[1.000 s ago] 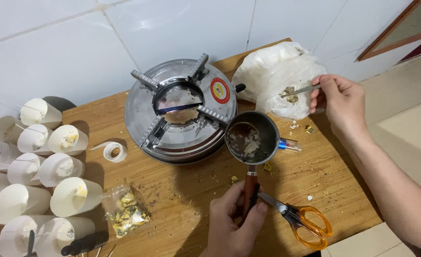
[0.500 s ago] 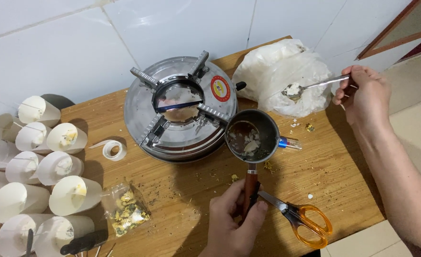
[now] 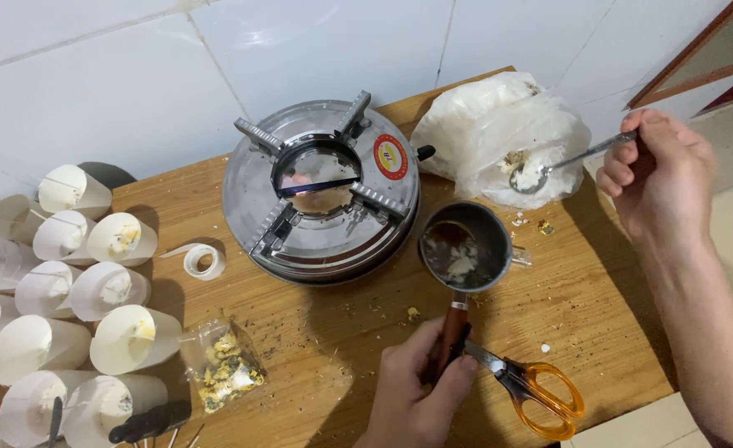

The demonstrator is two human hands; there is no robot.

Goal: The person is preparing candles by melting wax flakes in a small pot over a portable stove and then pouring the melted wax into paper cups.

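1. Two hands show in my head view, both busy over a wooden table (image 3: 317, 348).
2. My left hand (image 3: 420, 390) is curled tight around the reddish wooden handle of a small metal pot (image 3: 464, 246), which sits on the table just beside a round steel stove (image 3: 323, 195); pale flakes lie in the pot's dark bottom.
3. My right hand (image 3: 661, 170) pinches the end of a metal spoon (image 3: 561, 163), fingers closed on its handle. The spoon's bowl carries a white lump and hangs at the front of a white plastic bag (image 3: 499, 133), above and to the right of the pot, not touching it.
4. Orange-handled scissors (image 3: 528, 386) lie just right of my left hand, the blade tip near the pot's handle.
5. White paper cones (image 3: 122, 336) crowd the table's left edge, with a small clear packet of yellow dried flowers (image 3: 221, 365) and a roll of tape (image 3: 201, 261) nearby.
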